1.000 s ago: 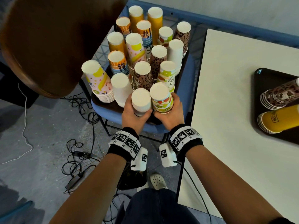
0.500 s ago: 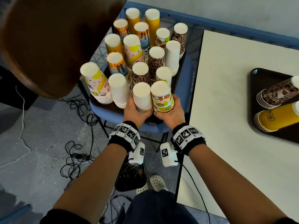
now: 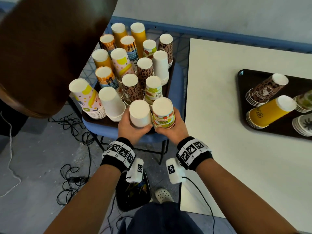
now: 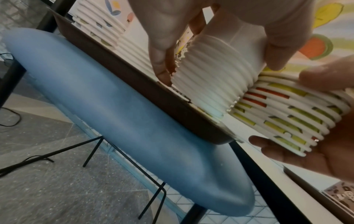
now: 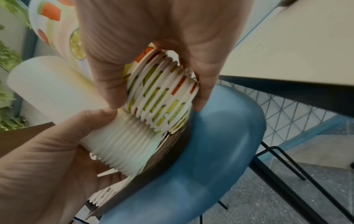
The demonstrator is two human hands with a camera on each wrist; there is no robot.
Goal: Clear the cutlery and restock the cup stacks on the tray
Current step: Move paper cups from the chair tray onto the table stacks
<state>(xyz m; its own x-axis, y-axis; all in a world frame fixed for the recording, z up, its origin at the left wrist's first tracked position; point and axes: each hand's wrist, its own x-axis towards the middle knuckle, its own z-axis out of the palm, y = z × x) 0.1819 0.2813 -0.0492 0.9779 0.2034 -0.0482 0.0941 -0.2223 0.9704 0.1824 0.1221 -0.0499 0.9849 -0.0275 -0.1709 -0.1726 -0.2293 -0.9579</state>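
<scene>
My left hand (image 3: pixel 130 128) grips a stack of plain white paper cups (image 3: pixel 140 114), bottoms up, lifted just above the near edge of the brown tray (image 3: pixel 99 119) on the blue chair. My right hand (image 3: pixel 172 130) grips a fruit-print cup stack (image 3: pixel 163 113) right beside it; the two stacks touch. In the left wrist view my fingers (image 4: pixel 162 50) wrap the white stack (image 4: pixel 214 78) above the tray rim (image 4: pixel 134 78). The right wrist view shows my fingers (image 5: pixel 107 84) curled round the ribbed rims of the fruit-print stack (image 5: pixel 162 94). Many other cup stacks stand on that tray.
A white table (image 3: pixel 219 115) stands to the right with a black tray (image 3: pixel 243 78) holding leopard-print (image 3: pixel 265 90), yellow (image 3: pixel 270 112) and other cup stacks lying on their sides. A brown rounded object (image 3: pixel 47 48) looms at upper left. Cables trail over the floor (image 3: pixel 33 166).
Both hands have lifted their stacks off the chair tray and drawn them slightly toward me; the two stacks now sit higher than their neighbours.
</scene>
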